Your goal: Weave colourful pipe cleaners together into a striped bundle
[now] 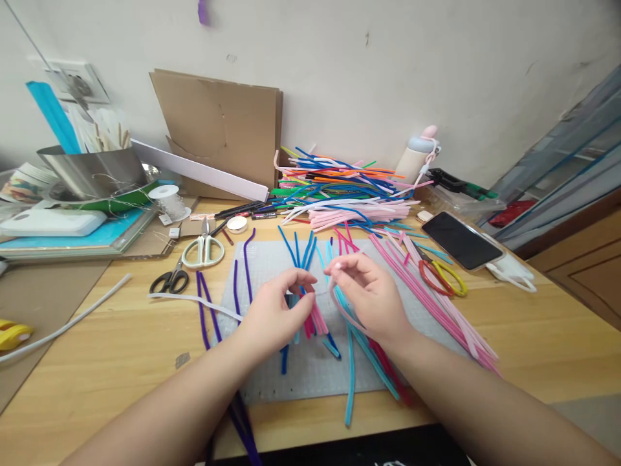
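Observation:
My right hand (372,296) is closed in a pinch on the end of a pale pipe cleaner (339,307), which curves down below its fingers. Facing it, my left hand (280,305) has its thumb and curled fingers apart, and I see nothing held between them. Beneath both hands lies a grey cutting mat (272,388). Blue pipe cleaners (305,249), short pink pieces (317,320) and light blue ones (350,382) are spread on it. Purple pipe cleaners (236,285) lie to the left. A white pipe cleaner (194,298) runs behind my left wrist.
White-handled scissors (204,252) and black-handled scissors (169,281) lie left. Red-and-yellow-handled pliers (442,277) and a phone (462,239) are at right. A mixed pipe cleaner heap (349,188), cardboard (218,129) and a bottle (416,155) stand along the wall.

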{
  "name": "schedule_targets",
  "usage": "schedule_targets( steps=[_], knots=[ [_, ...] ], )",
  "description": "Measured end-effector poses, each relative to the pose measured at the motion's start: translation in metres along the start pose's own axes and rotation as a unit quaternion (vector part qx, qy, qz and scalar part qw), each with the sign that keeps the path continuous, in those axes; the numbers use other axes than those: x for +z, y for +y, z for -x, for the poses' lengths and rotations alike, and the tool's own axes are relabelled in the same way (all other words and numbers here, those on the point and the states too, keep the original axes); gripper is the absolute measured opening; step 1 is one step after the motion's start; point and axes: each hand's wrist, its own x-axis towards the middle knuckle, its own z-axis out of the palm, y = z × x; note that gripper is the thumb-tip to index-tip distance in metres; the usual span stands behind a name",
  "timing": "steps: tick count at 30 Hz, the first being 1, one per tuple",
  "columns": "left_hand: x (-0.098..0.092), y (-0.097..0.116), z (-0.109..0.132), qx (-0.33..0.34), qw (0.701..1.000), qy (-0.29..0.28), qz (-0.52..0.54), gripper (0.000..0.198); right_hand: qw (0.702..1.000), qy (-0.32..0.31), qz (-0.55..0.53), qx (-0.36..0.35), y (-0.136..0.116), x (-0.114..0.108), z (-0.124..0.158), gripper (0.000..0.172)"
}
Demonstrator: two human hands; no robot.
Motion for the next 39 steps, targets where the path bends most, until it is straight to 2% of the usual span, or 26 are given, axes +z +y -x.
schedule_targets(
  steps=[2,3,6,10,12,14,19,27,30,39],
  knots=[
    [-0.003,-0.001,-0.002,-0.015,0.999,-0.02,-0.024,0.027,0.999,0.035,-0.026,0.014,-0.003,-0.002,0.004,0.007],
    [-0.005,-0.002,-0.003,-0.015,0.999,-0.029,-0.035,0.03,0.999,0.031,-0.035,0.02,-0.004,-0.003,0.006,0.008],
    [-0.009,-0.005,-0.006,0.003,0.998,-0.039,-0.047,0.028,0.996,-0.041,-0.054,0.064,-0.005,-0.001,0.011,0.011],
    [-0.013,-0.01,-0.009,0.006,0.999,-0.027,-0.04,0.022,0.963,-0.152,-0.096,0.202,0.004,0.007,0.014,0.019],
    [-0.015,-0.012,-0.011,-0.006,0.999,-0.018,-0.043,0.024,0.941,-0.172,-0.122,0.263,0.012,0.011,0.015,0.022],
    [-0.016,-0.014,-0.011,-0.019,0.999,-0.014,-0.049,0.024,0.933,-0.165,-0.14,0.288,0.018,0.014,0.015,0.023],
    [-0.013,-0.012,-0.012,-0.037,0.997,-0.029,-0.062,0.022,0.94,-0.128,-0.151,0.279,0.026,0.014,0.013,0.024],
    [-0.011,-0.009,-0.013,-0.079,0.995,-0.038,-0.037,0.016,0.941,-0.128,-0.184,0.255,0.028,0.015,0.013,0.029],
    [-0.011,-0.008,-0.014,-0.102,0.994,-0.036,-0.028,0.016,0.939,-0.118,-0.184,0.267,0.028,0.016,0.014,0.03],
    [-0.009,-0.003,-0.011,-0.137,0.989,-0.045,0.022,0.022,0.938,-0.088,-0.198,0.27,0.028,0.017,0.015,0.024]
  ],
)
